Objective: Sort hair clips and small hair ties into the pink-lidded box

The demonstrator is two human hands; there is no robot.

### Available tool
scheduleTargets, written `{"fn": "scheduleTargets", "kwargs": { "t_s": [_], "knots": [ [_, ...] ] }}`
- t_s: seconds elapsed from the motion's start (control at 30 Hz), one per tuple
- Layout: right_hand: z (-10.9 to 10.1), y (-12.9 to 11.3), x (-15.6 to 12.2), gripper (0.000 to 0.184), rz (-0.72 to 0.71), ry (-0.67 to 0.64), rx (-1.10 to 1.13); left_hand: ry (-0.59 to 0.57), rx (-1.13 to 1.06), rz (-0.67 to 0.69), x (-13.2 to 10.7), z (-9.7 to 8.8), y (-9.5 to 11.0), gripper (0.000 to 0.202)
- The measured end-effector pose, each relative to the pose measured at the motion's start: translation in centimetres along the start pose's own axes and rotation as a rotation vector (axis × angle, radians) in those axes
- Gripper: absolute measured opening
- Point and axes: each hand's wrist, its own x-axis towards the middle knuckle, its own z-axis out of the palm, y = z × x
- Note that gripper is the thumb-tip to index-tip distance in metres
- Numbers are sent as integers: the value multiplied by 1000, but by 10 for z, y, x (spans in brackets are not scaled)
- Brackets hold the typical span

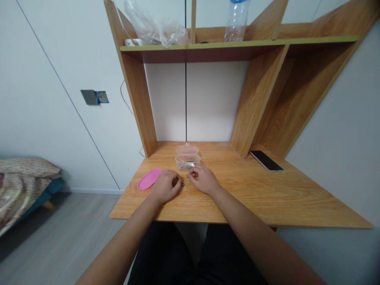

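Note:
On the desk, my left hand (166,185) rests with its fingers curled together, beside the right end of a pink oval lid or tray (149,179). A small dark, loop-like bit (182,185) shows at its fingertips. Facing it, my right hand (204,179) is closed in a pinch, with a thin dark piece (187,175) at the fingertips. Both are too small to name. Some tiny pale bits (188,181) lie between the hands. Just beyond them stands a clear plastic box (187,168), its see-through lid (187,150) raised behind, with small things inside that are hard to make out.
A phone (266,160) lies at the right of the wooden desk (237,198). Shelving rises behind, and its upper shelf (208,44) bears a plastic bottle (236,19) and a clear plastic bag (160,27). A bed (23,182) stands at far left.

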Motion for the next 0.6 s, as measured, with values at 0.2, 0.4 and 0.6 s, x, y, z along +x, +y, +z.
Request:
{"fn": "scheduleTargets", "kwargs": {
  "t_s": [0.2, 0.4, 0.6],
  "knots": [
    [1, 3, 0, 13, 23, -16, -9, 97, 142, -160, 1, 0, -5, 8],
    [-1, -1, -1, 8, -67, -72, 50, 248, 371, -445, -4, -5, -9, 32],
    [-2, 0, -1, 11, -82, -42, 71, 230, 494, -572, -7, 5, -11, 32]
  ]
}}
